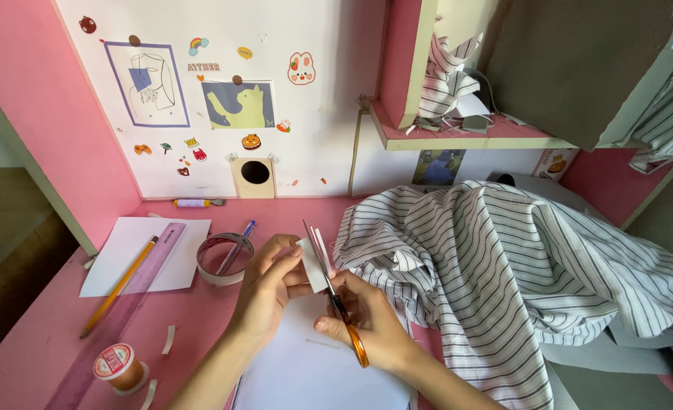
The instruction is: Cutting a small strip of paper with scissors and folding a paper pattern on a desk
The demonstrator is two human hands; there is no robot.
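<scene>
White sheet (306, 372) lies nearest, flat on the pink desk (40, 334) under both wrists. Above it the left hand (264, 292) pinches a small paper strip (311, 262), fingers closed on its lower left edge, while the right hand (371, 326) grips orange-handled scissors (344, 315), fingers curled through and around the handles; the blades point up and away and meet the strip, though how far they stand apart cannot be told. I judge the strip very light, thin and floppy, easy to crease or tear, so best held close to the cut line to keep it taut. Just right of the hands a soft striped shirt (503, 258) is heaped on the desk. To the left lie a tape roll (224, 258) with a blue pen (235, 247) across it, another paper (143, 254) carrying a pencil (120, 286) and a pink ruler (116, 319), and, near the bottom edge, an orange thread spool (119, 367) with a round red-and-white label on top. On the white back wall (329, 91) sit small bright stickers, a blue-framed line drawing (148, 83) and a blue and yellow picture (239, 105); a white box (555, 163) with an orange print stands under the shelf (465, 140).
</scene>
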